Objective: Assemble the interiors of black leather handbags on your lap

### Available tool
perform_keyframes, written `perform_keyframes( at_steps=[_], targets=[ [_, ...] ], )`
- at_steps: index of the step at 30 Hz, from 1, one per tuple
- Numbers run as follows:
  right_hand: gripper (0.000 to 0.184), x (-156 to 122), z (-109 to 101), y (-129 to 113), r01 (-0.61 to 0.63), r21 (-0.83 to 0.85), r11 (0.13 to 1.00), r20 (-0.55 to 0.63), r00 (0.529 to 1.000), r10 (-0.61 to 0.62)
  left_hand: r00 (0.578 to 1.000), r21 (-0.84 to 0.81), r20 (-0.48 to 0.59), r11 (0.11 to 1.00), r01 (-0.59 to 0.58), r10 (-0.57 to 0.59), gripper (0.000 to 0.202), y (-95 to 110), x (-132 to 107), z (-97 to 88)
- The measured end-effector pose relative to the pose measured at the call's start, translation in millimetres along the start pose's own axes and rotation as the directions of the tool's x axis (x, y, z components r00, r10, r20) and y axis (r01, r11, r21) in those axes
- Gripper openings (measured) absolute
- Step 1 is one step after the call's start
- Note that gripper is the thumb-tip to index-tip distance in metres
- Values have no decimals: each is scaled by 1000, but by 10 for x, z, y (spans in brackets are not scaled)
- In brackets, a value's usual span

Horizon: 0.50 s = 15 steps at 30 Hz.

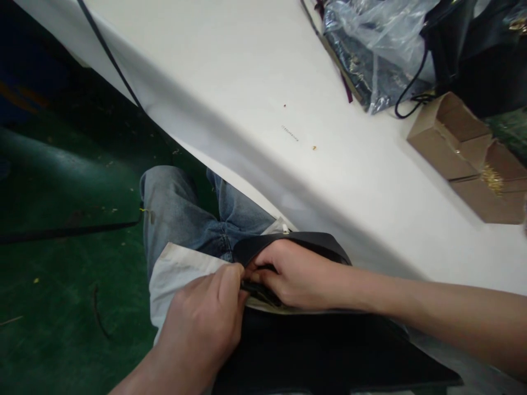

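Note:
A black bag (pixel 321 351) lies on my lap, over a white cloth (pixel 177 274) and my jeans (pixel 181 214). My left hand (pixel 206 323) pinches the bag's opening edge from the left, fingers closed. My right hand (pixel 292 274) grips the same dark edge from the right, fingers curled into the opening. The two hands meet at the rim, thumbs almost touching. What lies inside the opening is hidden by my fingers.
A white table (pixel 255 99) runs diagonally above my lap. On it at the far right stand brown cardboard boxes (pixel 461 148) with small gold parts, a clear plastic bag (pixel 379 44) and black bags (pixel 477 49). A green floor (pixel 61 274) with a dark cable lies left.

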State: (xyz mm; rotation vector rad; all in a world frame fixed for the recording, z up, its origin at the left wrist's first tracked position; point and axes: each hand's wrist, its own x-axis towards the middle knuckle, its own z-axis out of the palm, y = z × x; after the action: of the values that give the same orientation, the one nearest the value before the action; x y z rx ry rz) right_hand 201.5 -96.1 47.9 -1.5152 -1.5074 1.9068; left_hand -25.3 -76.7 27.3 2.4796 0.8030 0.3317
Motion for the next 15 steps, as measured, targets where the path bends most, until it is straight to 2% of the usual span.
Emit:
perform_keyframes(
  at_steps=[3, 8, 11, 15],
  targets=[
    [33, -72, -42, -73, 1, -6, 1000, 68, 998, -1, 999, 24, -36, 999, -32, 33, 21, 73, -43, 20],
    [20, -139, -13, -101, -77, 22, 997, 149, 986, 73, 999, -6, 7, 999, -39, 39, 33, 114, -120, 71],
    [29, -132, 88, -40, -127, 15, 992, 115, 986, 125, 999, -57, 28, 998, -22, 23, 29, 89, -155, 86],
    [25, -101, 202, 37, -127, 41, 991, 34, 991, 126, 997, -192, 79, 981, -5, 20, 27, 24, -160, 97]
  ],
)
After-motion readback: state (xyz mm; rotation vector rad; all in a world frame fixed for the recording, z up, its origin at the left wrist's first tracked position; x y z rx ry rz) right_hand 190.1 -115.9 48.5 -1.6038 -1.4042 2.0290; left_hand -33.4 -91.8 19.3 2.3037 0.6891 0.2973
